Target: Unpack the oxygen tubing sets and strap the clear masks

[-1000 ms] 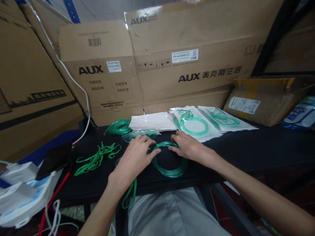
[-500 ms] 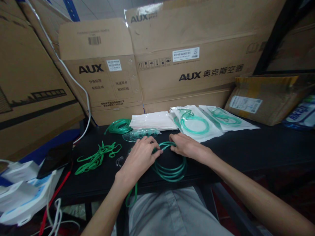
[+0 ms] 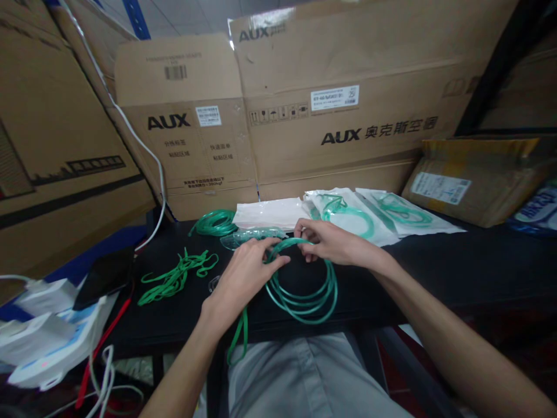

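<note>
A coil of clear green tubing (image 3: 304,319) lies in several loops at the front of the black table. My left hand (image 3: 243,270) is at the coil's upper left, the loops running between its fingers and thumb. Closed at the upper right of the same coil is my right hand (image 3: 326,241), its fingertips partly hidden behind the tubing. A green elastic strap (image 3: 239,339) hangs over the table edge below my left wrist. Just beyond my left hand lie clear plastic masks (image 3: 248,235), partly covered by my fingers.
Green straps (image 3: 176,278) lie tangled at left, behind them another tubing coil (image 3: 213,222). White pouches (image 3: 270,213) and bagged tubing sets (image 3: 404,212) line the back. Large cartons (image 3: 287,157) form a wall. A power strip (image 3: 65,339) with chargers stands at left, a taped parcel (image 3: 461,180) at right.
The coil's loops have spread wider and its top has risen slightly. My right hand has shifted up and curled its fingers; my left thumb has opened outward. The view has tilted a little.
</note>
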`<state>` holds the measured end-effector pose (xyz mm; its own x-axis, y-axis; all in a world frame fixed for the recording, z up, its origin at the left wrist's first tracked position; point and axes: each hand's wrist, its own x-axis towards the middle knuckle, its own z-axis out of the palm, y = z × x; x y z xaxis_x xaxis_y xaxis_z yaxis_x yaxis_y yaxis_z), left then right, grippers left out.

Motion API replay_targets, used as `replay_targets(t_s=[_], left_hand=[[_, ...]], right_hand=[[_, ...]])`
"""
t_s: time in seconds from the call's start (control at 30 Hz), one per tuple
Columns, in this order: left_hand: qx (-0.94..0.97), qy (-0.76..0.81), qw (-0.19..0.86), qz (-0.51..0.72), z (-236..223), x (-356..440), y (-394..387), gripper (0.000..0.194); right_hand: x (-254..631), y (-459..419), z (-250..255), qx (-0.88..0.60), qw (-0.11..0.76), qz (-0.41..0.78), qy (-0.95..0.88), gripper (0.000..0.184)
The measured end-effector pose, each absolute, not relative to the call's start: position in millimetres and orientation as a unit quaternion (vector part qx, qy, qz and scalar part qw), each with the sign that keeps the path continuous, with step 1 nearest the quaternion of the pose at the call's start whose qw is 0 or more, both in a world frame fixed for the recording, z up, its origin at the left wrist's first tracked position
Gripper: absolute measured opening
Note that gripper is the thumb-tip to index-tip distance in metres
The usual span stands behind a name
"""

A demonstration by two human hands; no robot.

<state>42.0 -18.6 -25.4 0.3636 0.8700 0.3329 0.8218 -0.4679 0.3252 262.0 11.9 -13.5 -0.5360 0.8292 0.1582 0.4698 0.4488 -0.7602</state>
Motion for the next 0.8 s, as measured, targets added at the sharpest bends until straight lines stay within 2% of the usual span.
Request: replay_targets(t_s=[0.13, 0.3, 0.5, 0.6, 0.8], left_hand=[[0.822, 0.511, 0.092, 0.234, -19, 30, -18, 0.048], [0.814, 0.54, 0.053, 0.206, -23, 30, -19, 0.064], [0.819, 0.516, 0.078, 0.239, -19, 33, -19, 0.029], [0.821, 0.498, 0.088, 0.265, -14, 32, -18, 0.027], [0.822, 0.48, 0.075, 0.296, -13, 32, -18, 0.029]], right_hand=[[262, 10, 1, -0.38, 0.322, 0.363, -0.787, 0.013], [258, 5, 3, -0.356, 0.369, 0.412, -0.753, 0.02], [260, -2, 2, -0.341, 0.378, 0.446, -0.736, 0.032], [262, -2, -3, -0.352, 0.365, 0.43, -0.747, 0.03], [261, -8, -4, -0.374, 0.362, 0.325, -0.789, 0.025]])
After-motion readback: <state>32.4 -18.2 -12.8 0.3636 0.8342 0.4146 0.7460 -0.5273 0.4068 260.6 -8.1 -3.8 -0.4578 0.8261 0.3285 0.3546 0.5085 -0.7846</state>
